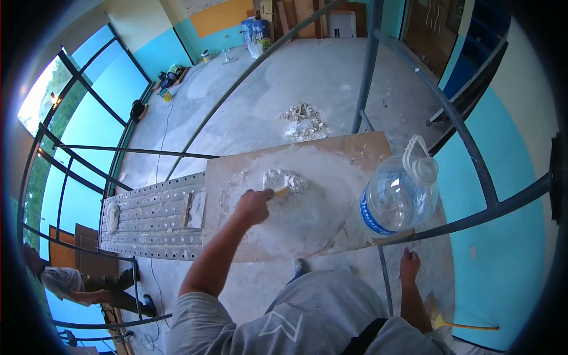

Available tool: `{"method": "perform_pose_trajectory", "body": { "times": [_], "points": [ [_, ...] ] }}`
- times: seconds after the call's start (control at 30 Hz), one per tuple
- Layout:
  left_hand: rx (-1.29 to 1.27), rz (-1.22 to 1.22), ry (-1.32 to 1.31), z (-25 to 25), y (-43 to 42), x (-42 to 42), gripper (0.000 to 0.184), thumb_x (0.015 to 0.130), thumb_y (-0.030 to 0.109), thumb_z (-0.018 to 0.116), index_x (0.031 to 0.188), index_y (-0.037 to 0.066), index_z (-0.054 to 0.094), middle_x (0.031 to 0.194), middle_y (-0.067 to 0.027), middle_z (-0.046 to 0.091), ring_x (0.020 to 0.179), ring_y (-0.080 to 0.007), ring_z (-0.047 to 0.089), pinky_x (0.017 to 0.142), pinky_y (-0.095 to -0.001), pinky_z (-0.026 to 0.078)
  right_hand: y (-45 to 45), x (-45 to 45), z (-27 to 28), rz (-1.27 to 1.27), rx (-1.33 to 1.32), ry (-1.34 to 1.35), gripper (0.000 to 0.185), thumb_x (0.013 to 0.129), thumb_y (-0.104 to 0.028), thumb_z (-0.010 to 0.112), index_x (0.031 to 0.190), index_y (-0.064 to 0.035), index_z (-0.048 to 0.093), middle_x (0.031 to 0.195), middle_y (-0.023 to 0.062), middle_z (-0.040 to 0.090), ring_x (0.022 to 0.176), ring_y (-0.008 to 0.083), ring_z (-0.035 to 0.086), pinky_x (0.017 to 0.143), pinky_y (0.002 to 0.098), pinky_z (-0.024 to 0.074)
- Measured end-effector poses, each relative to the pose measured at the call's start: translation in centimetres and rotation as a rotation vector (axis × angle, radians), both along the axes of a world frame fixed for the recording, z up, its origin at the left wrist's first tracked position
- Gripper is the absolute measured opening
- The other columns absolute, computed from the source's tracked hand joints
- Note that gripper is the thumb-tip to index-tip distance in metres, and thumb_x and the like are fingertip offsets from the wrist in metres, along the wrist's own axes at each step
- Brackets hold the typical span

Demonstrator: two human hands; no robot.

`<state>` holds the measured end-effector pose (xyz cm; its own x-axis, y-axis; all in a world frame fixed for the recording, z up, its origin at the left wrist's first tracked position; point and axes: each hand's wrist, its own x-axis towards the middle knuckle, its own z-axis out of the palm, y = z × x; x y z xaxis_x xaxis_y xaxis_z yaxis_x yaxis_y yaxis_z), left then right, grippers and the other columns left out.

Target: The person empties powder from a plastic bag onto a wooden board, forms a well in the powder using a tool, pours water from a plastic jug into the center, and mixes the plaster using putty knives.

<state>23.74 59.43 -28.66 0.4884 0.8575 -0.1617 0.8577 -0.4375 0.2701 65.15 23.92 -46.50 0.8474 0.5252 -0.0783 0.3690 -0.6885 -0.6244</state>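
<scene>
My left hand [253,207] is closed round a putty knife [283,191] with a tan part showing. Its working end meets a lumpy heap of white plaster paste [287,179], so the edge is hidden. Under the paste lies a brown board [367,145] smeared with white powder and wet-looking residue. My right hand [409,265] hangs low beside the board's near right corner, fingers curled in with nothing seen in them. A large clear water bottle [393,198] with a blue label and white handle stands on the board's right end.
Dark scaffold bars [458,118] surround the board. A perforated metal plank [154,219] extends left, bearing a flat white-smeared piece [195,209]. Rubble [305,121] lies on the floor beyond. Another person [89,287] is at lower left. A yellow-handled broom [467,325] lies at lower right.
</scene>
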Motion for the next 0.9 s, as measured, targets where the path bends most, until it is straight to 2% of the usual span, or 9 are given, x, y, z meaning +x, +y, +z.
{"method": "perform_pose_trajectory", "body": {
  "times": [0.07,0.17,0.23,0.3,0.37,0.57,0.7,0.8,0.9],
  "points": [
    [-0.097,0.073,-0.018,3.2,0.3,-1.0,0.044,0.080,0.004,0.054,0.121,0.016,0.063,0.101,-0.0191,0.068,0.095,-0.0395,0.064,0.084,-0.0461,0.051,1.4,-0.3,4.8,-0.002,0.111,-0.060,0.035,0.092,-0.028,0.062,0.073,0.0018,0.060,0.066,0.0132,0.060,0.061,0.0257,0.054,0.062,0.0388,0.0442],
    [-0.044,0.088,-0.045,3.8,0.9,-0.9,0.043,0.081,0.007,0.056,0.122,0.013,0.062,0.101,-0.0177,0.068,0.096,-0.0379,0.064,0.084,-0.0469,0.051,3.6,-1.3,13.3,0.131,0.594,-0.021,0.032,0.089,-0.029,0.067,0.086,0.0021,0.060,0.081,0.0092,0.062,0.072,0.0210,0.055,0.065,0.0379,0.0438],
    [-0.031,0.091,0.006,3.4,0.6,0.4,0.041,0.081,0.009,0.058,0.122,0.011,0.061,0.100,-0.0179,0.068,0.095,-0.0384,0.064,0.083,-0.0472,0.051,4.9,0.5,16.4,0.347,0.797,-0.110,0.047,0.086,-0.034,0.072,0.111,0.0023,0.055,0.104,0.0100,0.057,0.091,0.0197,0.055,0.079,0.0374,0.0460],
    [-0.008,0.060,0.065,0.3,1.0,0.6,0.039,0.081,0.011,0.059,0.121,0.011,0.061,0.099,-0.0179,0.069,0.095,-0.0384,0.065,0.083,-0.0472,0.051,8.8,-0.6,23.4,0.472,0.814,-0.272,0.075,0.080,-0.043,0.076,0.130,0.0025,0.045,0.124,0.0169,0.051,0.113,0.0267,0.052,0.097,0.0405,0.0434],
    [-0.064,0.055,0.061,1.6,1.9,-0.2,0.037,0.082,0.010,0.058,0.119,0.011,0.061,0.098,-0.0199,0.068,0.095,-0.0387,0.064,0.082,-0.0465,0.051,12.4,-2.1,28.4,0.560,0.794,-0.160,0.094,0.072,-0.048,0.082,0.140,-0.0009,0.038,0.138,0.0191,0.043,0.127,0.0304,0.046,0.106,0.0419,0.0390],
    [0.116,0.033,0.088,-1.2,3.8,-0.9,0.034,0.082,0.014,0.063,0.116,0.011,0.062,0.096,-0.0182,0.069,0.092,-0.0389,0.065,0.081,-0.0468,0.051,17.6,-1.2,32.6,0.763,0.298,0.061,0.097,0.057,-0.034,0.093,0.137,-0.0066,0.046,0.131,0.0144,0.056,0.122,0.0290,0.054,0.103,0.0427,0.0438],
    [0.218,0.101,-0.008,0.1,3.2,-1.8,0.044,0.083,0.023,0.066,0.125,0.014,0.057,0.110,-0.0144,0.065,0.108,-0.0345,0.060,0.091,-0.0522,0.044,18.8,-2.0,34.1,0.778,0.217,0.013,0.091,0.052,-0.025,0.095,0.131,-0.0076,0.051,0.121,0.0123,0.062,0.114,0.0287,0.060,0.098,0.0423,0.0476],
    [0.170,0.178,-0.013,2.3,2.7,-1.9,0.054,0.080,0.027,0.073,0.130,0.016,0.055,0.122,-0.0123,0.061,0.118,-0.0319,0.054,0.097,-0.0483,0.040,19.3,-2.2,33.9,0.801,0.246,0.028,0.084,0.052,-0.023,0.095,0.124,-0.0087,0.053,0.119,0.0115,0.063,0.110,0.0283,0.061,0.095,0.0417,0.0489],
    [0.297,0.136,-0.048,2.3,1.9,-2.1,0.054,0.079,0.024,0.075,0.129,0.015,0.056,0.124,-0.0119,0.060,0.117,-0.0325,0.054,0.097,-0.0481,0.040,19.6,-3.0,34.5,0.803,0.302,0.027,0.076,0.054,-0.020,0.094,0.117,-0.0085,0.054,0.115,0.0107,0.063,0.107,0.0268,0.062,0.093,0.0407,0.0497]
  ]
}}
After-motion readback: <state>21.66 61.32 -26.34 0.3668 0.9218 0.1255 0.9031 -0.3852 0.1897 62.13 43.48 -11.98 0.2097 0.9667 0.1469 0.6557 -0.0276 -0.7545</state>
